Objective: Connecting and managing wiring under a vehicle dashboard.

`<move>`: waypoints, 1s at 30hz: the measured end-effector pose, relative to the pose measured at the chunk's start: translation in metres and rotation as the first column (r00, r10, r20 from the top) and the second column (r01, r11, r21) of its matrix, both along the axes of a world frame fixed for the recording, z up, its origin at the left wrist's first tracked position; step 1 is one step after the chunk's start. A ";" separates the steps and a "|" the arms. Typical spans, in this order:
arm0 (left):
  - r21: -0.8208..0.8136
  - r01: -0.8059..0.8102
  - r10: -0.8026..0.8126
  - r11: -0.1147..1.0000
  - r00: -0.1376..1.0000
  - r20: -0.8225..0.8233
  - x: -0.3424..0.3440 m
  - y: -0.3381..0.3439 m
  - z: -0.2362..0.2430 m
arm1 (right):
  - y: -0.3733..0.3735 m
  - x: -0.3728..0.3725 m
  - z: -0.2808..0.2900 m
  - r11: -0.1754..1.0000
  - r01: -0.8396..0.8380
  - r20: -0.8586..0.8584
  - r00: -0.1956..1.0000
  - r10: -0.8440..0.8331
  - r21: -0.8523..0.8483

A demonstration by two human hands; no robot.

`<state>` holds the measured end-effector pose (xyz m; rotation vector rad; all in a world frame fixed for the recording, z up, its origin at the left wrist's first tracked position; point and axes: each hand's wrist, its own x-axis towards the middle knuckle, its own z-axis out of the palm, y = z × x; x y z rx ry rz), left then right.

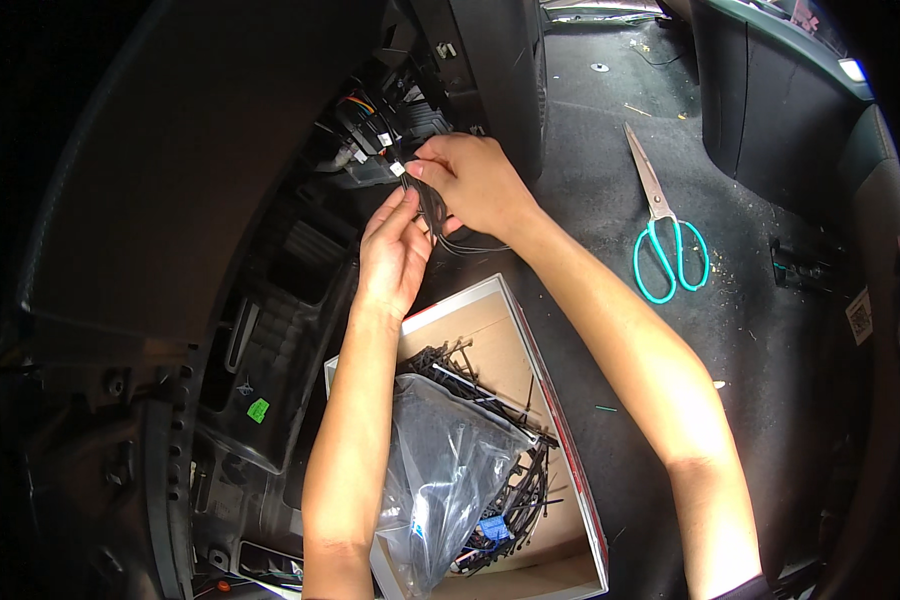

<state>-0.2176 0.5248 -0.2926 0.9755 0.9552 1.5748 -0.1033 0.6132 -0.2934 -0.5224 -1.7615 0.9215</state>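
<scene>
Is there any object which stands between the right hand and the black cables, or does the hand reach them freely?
Nothing visible stands between them: the right hand is already on the black cables, together with the left hand. The open box lies nearer the person, and the scissors lie off to the right.

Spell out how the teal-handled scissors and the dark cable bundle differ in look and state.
The scissors have teal handles and metal blades; the cable bundle is dark, made of thin strands. The scissors lie untouched on the dark floor; the bundle is held between the left hand and right hand. Both include looped parts.
</scene>
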 end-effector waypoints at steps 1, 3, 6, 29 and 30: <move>0.019 -0.027 0.026 0.999 1.000 0.005 -0.002 0.000 -0.001 | -0.006 0.000 -0.001 0.998 0.042 -0.092 0.995 -0.038 0.052; 0.066 -0.024 0.026 0.998 0.999 -0.031 -0.004 0.001 -0.002 | -0.017 0.006 -0.006 0.999 0.033 -0.154 0.988 -0.034 -0.007; 0.114 -0.043 0.052 0.993 0.995 -0.080 -0.003 0.004 -0.003 | -0.017 0.020 -0.022 0.984 0.146 -0.216 0.969 -0.120 0.107; 0.091 0.066 -0.081 0.994 0.982 0.173 -0.021 0.006 -0.012 | -0.014 0.070 -0.046 0.628 -0.732 -0.644 0.619 0.450 -0.264; 0.103 0.067 -0.084 0.992 0.980 0.178 -0.024 0.007 -0.014 | -0.017 0.070 -0.041 0.666 -0.691 -0.567 0.680 0.465 -0.281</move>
